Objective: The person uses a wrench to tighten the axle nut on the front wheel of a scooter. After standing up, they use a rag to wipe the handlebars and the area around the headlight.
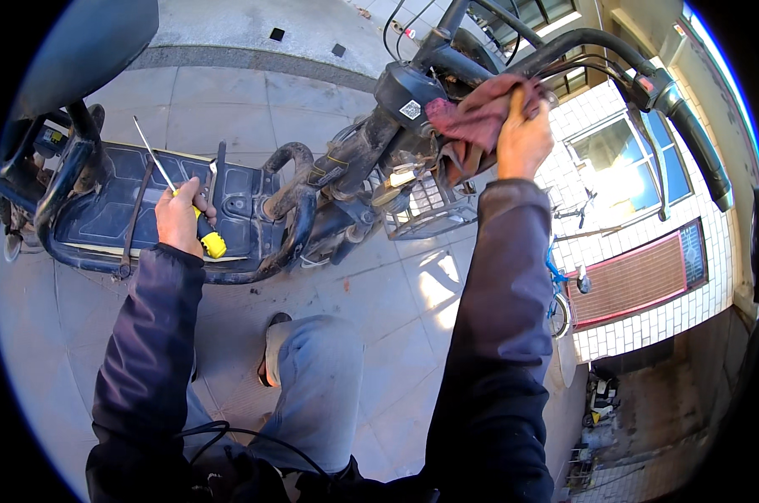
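My left hand (178, 220) is closed around a screwdriver (213, 244) with a yellow and black handle, its metal shaft pointing up and away to the left. It is over the black footboard (249, 178) of an electric scooter. Beside it on the footboard lie a long dark wrench (136, 220) and another metal hand tool (218, 172). Farther right, my right hand (525, 138) grips a bunched dark red rag (472, 117) up against the scooter's handlebar area, next to the steering column (406, 94). The cloth hides the parts behind it.
The black handlebar (577, 40) curves to a grip (702, 147) and brake lever at right. A wire basket (434, 216) hangs below the rag. The seat (82, 50) rises at upper left. Paving tiles surround my legs (312, 386). A blue bicycle (557, 277) stands by the white-tiled wall (602, 335).
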Action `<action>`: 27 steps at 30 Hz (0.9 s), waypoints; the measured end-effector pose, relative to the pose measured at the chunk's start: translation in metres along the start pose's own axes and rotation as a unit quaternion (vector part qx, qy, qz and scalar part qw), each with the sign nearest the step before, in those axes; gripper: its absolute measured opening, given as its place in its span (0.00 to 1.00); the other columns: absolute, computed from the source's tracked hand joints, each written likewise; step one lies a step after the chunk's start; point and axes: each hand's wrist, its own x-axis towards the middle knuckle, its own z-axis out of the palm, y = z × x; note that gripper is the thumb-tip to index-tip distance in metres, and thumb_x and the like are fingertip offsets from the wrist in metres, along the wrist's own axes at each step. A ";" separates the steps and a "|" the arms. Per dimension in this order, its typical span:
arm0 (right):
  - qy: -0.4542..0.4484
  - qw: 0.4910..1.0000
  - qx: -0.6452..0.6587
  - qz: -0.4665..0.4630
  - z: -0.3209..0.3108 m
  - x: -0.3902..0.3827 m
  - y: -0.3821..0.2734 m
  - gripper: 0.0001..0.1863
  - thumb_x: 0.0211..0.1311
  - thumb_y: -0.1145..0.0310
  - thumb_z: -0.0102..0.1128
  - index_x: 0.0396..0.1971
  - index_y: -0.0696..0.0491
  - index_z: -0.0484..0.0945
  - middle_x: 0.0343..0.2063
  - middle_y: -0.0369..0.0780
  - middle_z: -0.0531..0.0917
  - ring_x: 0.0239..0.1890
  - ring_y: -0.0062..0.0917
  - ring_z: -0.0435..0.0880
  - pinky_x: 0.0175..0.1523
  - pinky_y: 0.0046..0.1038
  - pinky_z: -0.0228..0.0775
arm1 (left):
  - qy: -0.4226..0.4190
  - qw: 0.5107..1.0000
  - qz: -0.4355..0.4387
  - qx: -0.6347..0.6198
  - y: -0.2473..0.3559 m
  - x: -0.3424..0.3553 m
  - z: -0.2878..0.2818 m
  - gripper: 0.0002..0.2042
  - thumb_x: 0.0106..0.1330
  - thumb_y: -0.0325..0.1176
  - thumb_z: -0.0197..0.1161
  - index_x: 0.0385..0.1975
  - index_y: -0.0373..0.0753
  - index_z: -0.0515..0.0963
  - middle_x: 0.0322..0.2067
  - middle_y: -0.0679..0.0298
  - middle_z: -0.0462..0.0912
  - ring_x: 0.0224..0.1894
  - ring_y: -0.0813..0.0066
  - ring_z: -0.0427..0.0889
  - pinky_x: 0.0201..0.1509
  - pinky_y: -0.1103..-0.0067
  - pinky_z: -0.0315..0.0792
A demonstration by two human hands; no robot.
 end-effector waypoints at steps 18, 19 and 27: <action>-0.146 0.983 -0.087 0.074 -0.006 -0.018 -0.043 0.33 0.50 0.41 0.66 0.42 0.58 0.78 0.35 0.53 0.84 0.42 0.51 0.82 0.46 0.44 0.72 | -0.008 1.000 -0.003 0.019 -0.004 -0.006 0.008 0.07 0.66 0.33 0.57 0.29 0.39 0.68 0.19 0.66 0.70 0.20 0.74 0.73 0.24 0.76 0.67; -0.167 0.977 -0.099 0.088 0.000 -0.025 -0.023 0.32 0.50 0.43 0.67 0.42 0.58 0.78 0.35 0.52 0.84 0.43 0.50 0.82 0.47 0.43 0.73 | -0.012 1.000 -0.003 0.016 -0.005 -0.007 0.009 0.07 0.65 0.33 0.57 0.29 0.39 0.68 0.19 0.66 0.70 0.20 0.74 0.73 0.24 0.76 0.67; -0.135 0.988 -0.026 0.063 -0.029 -0.048 -0.034 0.30 0.51 0.48 0.68 0.42 0.61 0.78 0.34 0.54 0.84 0.40 0.48 0.83 0.47 0.42 0.74 | 0.007 1.000 0.003 -0.013 0.008 -0.003 0.000 0.07 0.65 0.32 0.57 0.30 0.36 0.69 0.17 0.65 0.70 0.18 0.72 0.73 0.22 0.75 0.67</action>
